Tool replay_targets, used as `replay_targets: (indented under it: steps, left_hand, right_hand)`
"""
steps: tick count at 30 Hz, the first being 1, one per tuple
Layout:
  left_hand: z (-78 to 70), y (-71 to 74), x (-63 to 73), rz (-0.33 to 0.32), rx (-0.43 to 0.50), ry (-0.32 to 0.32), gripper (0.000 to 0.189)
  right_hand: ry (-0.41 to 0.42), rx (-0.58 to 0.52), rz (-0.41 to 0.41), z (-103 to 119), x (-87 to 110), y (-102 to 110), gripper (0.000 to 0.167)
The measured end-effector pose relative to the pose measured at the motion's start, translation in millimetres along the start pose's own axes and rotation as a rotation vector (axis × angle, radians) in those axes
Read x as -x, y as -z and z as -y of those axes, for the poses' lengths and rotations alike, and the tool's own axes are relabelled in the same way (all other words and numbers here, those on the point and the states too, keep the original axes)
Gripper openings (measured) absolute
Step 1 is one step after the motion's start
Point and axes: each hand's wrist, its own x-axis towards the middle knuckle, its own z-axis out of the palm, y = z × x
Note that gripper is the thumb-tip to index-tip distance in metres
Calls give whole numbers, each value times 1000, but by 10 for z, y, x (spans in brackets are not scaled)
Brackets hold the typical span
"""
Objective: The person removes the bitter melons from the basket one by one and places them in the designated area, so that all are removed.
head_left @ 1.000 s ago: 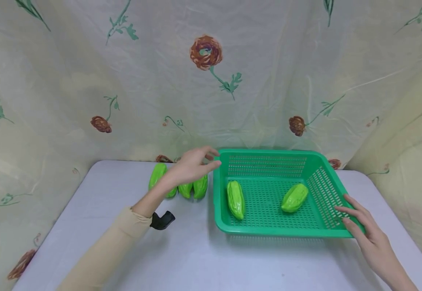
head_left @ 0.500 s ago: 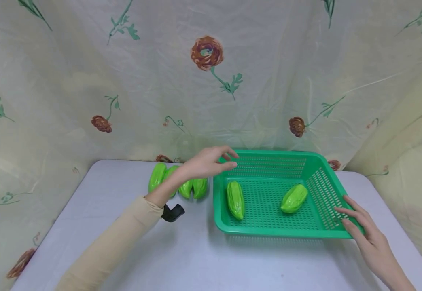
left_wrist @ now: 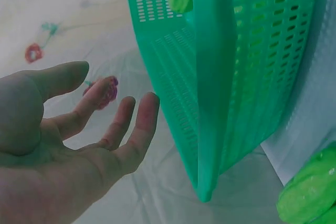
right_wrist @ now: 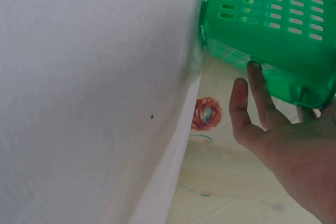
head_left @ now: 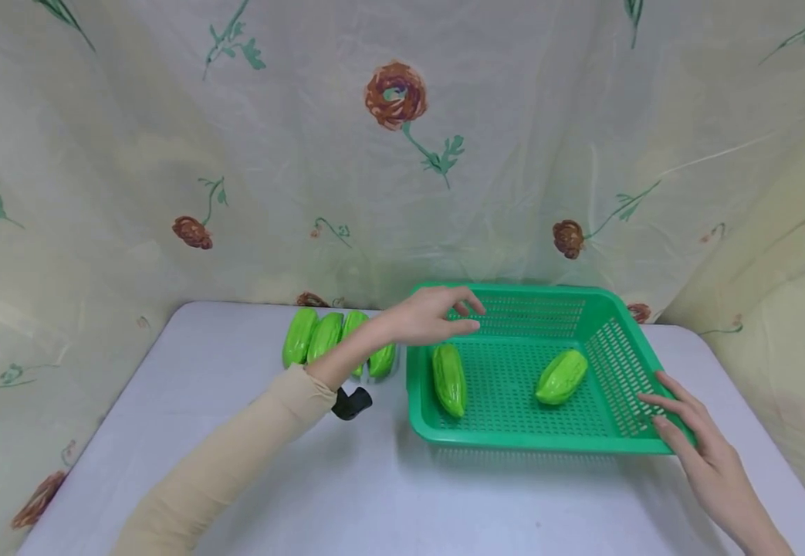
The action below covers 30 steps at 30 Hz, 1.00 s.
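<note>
My left hand hangs over the left rear part of a green perforated basket, fingers loosely bent and nothing in them. The left wrist view shows the palm and spread fingers beside the basket's rim. My right hand holds the front right corner of the basket, some digits over the rim and others outside, under it, as the right wrist view shows. Inside lie a long green bitter melon on the left and another bitter melon on the right.
Several more bitter melons lie in a row on the white table, left of the basket and partly behind my left forearm. A black wrist mount sticks out below the left sleeve. A flowered curtain rises behind the table.
My left hand has moved right, from above the basket's left rim to over its inside, uncovering more of the bitter melons on the table. The right hand and basket have stayed put.
</note>
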Motion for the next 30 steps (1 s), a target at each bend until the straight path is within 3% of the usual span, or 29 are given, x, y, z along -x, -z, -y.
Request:
replay_targets:
  steps: [7,17,21,30]
  left_hand:
    - [-56,-57,-92,46,5,-35,39]
    - [-261,-90,-291,105,-28,-74,38]
    - [-328,-125,-386,134,-44,-55,37]
    - [-326,-212,-588,293,-10,-34,34]
  right_hand:
    - [1,-9,11,6,-13,-1,37]
    - [0,-1,1,-10,-6,11,37]
    - [0,-7,1,-16,1,14,37]
    - [-4,-10,11,22,-8,12,37]
